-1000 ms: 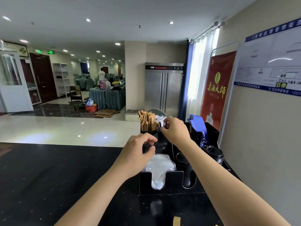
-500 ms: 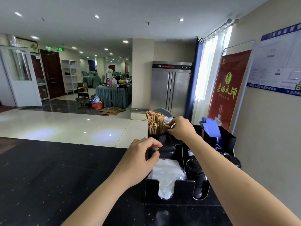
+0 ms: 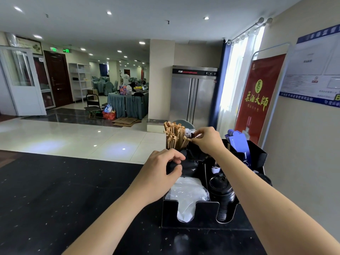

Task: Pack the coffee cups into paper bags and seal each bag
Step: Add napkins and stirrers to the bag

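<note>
While left hand [image 3: 161, 170] grips the black organizer [image 3: 189, 216], right hand [image 3: 207, 140] pinches something unclear.

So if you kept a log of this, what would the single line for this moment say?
stage: fetching supplies | left hand: grips black organizer edge | right hand: pinches small item beside paper-wrapped sticks | cups, bags: not seen
</note>
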A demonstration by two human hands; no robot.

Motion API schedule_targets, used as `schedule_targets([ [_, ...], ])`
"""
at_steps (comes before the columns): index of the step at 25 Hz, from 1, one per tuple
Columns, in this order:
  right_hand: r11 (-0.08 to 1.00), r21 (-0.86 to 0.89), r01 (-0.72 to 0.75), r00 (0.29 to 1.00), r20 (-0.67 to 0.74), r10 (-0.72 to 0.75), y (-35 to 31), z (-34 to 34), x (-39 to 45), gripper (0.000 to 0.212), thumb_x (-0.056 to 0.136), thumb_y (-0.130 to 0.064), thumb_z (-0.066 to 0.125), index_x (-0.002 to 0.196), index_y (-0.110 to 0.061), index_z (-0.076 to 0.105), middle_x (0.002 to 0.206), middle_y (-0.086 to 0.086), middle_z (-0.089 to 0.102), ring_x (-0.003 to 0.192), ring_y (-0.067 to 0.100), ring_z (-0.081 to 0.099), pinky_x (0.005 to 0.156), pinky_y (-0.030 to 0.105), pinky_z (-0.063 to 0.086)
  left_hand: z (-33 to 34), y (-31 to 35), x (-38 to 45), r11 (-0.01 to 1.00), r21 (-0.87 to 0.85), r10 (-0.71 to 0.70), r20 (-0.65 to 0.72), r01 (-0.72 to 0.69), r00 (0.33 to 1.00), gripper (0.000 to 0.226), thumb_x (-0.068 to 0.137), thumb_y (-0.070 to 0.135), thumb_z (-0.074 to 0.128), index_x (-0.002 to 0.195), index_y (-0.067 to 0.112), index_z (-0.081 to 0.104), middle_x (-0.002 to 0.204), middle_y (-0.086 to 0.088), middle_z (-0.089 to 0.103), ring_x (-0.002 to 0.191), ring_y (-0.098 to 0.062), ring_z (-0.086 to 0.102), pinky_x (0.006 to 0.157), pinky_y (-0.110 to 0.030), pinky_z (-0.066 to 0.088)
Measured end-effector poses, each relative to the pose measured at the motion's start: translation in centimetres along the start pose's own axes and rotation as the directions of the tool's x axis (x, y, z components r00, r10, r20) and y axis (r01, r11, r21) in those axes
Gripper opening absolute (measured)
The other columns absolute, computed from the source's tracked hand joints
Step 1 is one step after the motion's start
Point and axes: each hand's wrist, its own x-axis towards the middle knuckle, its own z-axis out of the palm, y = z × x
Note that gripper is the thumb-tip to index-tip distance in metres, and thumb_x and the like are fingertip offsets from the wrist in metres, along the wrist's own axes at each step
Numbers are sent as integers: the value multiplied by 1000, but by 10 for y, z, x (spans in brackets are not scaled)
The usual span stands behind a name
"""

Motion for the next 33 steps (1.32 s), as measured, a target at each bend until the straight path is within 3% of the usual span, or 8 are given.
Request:
schedule_targets([
  [7,974,213,73,982,-187,-32,-14,-45,-15,11,89,-22,79,98,-16,78,87,0,76,88,20,73,80,33,57,-4,9,-4,1000,-17,14,-14,-14,1000,22,99,24,60,116,37,64,104,23,63,112,-2,52,93,-22,47],
  [14,882,339,326,925,-307,-224,-67,-116,-73,8,92,-15,76,97,-22,75,83,-10,75,77,3,70,76,17,55,-15,37,-14,998,-40,49,-64,-52,997,19,101,28,57,118,34,65,105,21,64,109,-4,53,88,-21,46],
  [17,838,389,384,916,-271,-294,-88,-136,-104,12,92,-11,76,97,-22,75,85,-11,76,83,10,74,80,19,57,-21,53,-23,996,-69,45,-109,-52,993,26,103,28,56,128,32,62,111,21,65,110,-5,53,91,-22,45],
  [20,815,447,368,930,-183,-320,-100,-146,-138,12,91,-9,76,98,-19,76,82,-11,79,76,5,75,70,12,53,-29,66,-38,997,-62,23,-155,-34,988,38,103,32,56,140,29,56,123,17,63,113,-7,51,90,-22,43],
  [22,800,495,338,940,-133,-314,-105,-148,-162,14,91,-8,75,105,-11,76,87,-10,80,75,3,75,66,10,52,-33,73,-53,999,-46,-5,-144,-2,990,40,102,39,57,141,29,56,117,13,61,110,-8,51,86,-21,40],
  [27,800,546,250,962,-49,-268,-109,-144,-215,20,92,-10,74,112,-8,75,92,-2,81,78,8,75,73,21,60,-39,85,-100,999,-48,4,-103,-9,995,17,99,40,63,109,29,70,90,21,65,85,15,58,71,0,39],
  [30,796,573,195,972,-7,-234,-103,-137,-246,21,93,-11,73,114,-8,75,96,1,80,80,10,75,78,25,61,-37,89,-134,986,-167,-31,-78,18,996,7,94,32,71,98,27,72,92,13,76,92,5,69,89,-17,53],
  [33,797,587,146,978,37,-207,-96,-126,-279,21,93,-13,74,114,-9,75,97,3,80,83,12,75,82,29,61,-33,91,-169,970,-238,-60,-37,50,997,6,94,29,73,95,23,72,88,10,79,91,0,72,94,-29,56],
])
